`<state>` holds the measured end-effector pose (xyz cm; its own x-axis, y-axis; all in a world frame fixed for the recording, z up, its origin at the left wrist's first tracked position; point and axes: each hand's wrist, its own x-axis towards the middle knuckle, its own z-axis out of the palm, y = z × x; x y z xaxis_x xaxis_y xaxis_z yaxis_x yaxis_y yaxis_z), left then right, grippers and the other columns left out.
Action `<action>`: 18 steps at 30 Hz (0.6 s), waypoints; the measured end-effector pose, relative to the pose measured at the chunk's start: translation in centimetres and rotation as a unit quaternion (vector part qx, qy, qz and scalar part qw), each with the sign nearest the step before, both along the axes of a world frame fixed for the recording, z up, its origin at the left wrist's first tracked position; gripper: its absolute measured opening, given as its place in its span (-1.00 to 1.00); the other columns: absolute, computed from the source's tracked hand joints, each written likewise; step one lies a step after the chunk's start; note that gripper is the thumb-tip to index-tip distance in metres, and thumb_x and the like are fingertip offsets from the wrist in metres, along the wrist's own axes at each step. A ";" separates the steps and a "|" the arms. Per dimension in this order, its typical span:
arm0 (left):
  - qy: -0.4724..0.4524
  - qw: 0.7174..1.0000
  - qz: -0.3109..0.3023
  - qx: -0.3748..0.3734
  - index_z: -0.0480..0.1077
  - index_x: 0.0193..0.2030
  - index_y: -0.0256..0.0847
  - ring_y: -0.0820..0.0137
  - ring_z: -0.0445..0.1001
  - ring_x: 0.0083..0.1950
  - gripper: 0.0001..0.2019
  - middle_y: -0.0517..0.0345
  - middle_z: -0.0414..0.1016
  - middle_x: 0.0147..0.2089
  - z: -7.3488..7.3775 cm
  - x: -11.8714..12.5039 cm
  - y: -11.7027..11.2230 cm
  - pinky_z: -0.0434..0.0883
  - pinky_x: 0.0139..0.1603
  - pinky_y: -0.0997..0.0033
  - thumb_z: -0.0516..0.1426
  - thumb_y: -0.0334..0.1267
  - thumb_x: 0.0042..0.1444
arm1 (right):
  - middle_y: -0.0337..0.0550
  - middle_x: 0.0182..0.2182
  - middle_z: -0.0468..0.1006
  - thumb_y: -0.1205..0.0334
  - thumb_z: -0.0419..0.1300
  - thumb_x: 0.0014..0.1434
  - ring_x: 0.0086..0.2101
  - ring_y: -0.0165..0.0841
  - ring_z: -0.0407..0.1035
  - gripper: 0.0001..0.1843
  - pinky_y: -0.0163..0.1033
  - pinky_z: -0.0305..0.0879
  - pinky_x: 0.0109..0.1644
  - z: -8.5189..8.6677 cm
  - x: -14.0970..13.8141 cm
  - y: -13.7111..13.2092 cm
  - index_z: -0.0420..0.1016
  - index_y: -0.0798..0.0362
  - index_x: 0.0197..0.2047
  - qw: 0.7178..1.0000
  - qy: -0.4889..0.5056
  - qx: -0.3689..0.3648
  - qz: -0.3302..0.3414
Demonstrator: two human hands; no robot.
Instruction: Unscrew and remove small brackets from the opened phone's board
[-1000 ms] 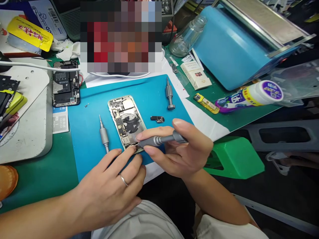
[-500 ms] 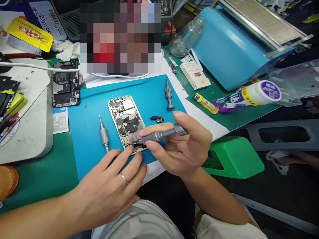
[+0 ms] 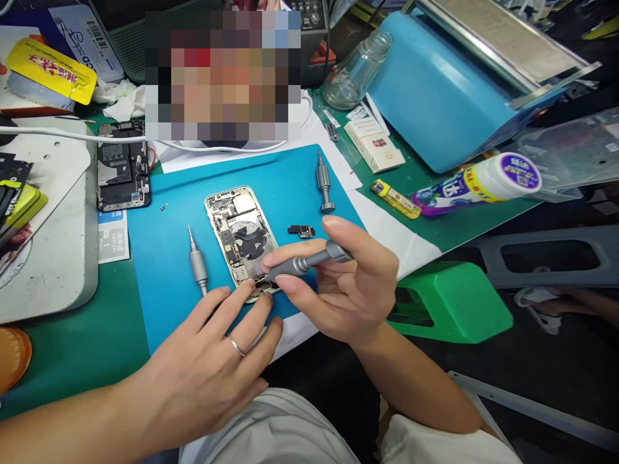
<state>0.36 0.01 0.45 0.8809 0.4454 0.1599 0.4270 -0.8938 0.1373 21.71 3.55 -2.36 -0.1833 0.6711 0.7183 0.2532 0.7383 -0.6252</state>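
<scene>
- Just L of the blue mat [image 3: 285, 187] lay a dark phone half [image 3: 116, 164].
- On mat's L part: a grey screwdriver [image 3: 198, 263].
- L hand [image 3: 215, 341] was over mat's near edge, fingers a bit spread, w/ fingertips on near end of the phone.
- Mid. of mat: the disassembled phone [image 3: 232, 235], insides up.
- Mat's R part: a small black part [image 3: 301, 231].
- Mat's far R corner: 2nd screwdriver [image 3: 324, 183].
- R hand [image 3: 355, 283], above mat's near R side, held a thick screwdriver [image 3: 314, 260] btw. thumb & fingers; its tip was hidden.
- R of mat: yellow lighter [image 3: 394, 198].
</scene>
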 end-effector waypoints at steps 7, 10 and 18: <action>0.007 1.000 0.000 0.020 0.32 0.33 -0.23 0.00 0.24 0.41 -0.49 -0.09 0.38 0.36 0.0 0.0 0.0 0.10 0.32 0.00 0.09 0.02 0.37 | -0.21 -0.18 0.63 0.41 0.24 0.29 -0.37 -0.33 0.59 -0.34 -0.17 0.68 -0.23 0.5 0.3 -0.4 0.21 -0.16 0.38 0.989 0.071 0.051 -0.122; 0.005 1.000 0.007 0.023 0.34 0.32 -0.21 0.03 0.25 0.40 -0.50 -0.06 0.39 0.37 -0.3 0.0 -0.1 0.11 0.30 0.00 0.09 0.02 0.37 | -0.27 -0.26 0.59 0.29 0.21 0.36 -0.46 -0.38 0.54 -0.45 -0.18 0.66 -0.29 0.5 0.7 -0.4 0.23 -0.18 0.35 0.965 0.130 0.085 -0.213; -0.011 0.999 0.015 0.031 0.37 0.32 -0.20 0.07 0.25 0.42 -0.51 -0.04 0.38 0.39 -0.5 -0.1 -0.1 0.15 0.29 0.03 0.10 0.00 0.37 | -0.32 -0.29 0.58 0.28 0.21 0.34 -0.47 -0.37 0.50 -0.43 -0.12 0.63 -0.32 0.3 0.8 -0.2 0.23 -0.27 0.34 0.956 0.132 0.101 -0.240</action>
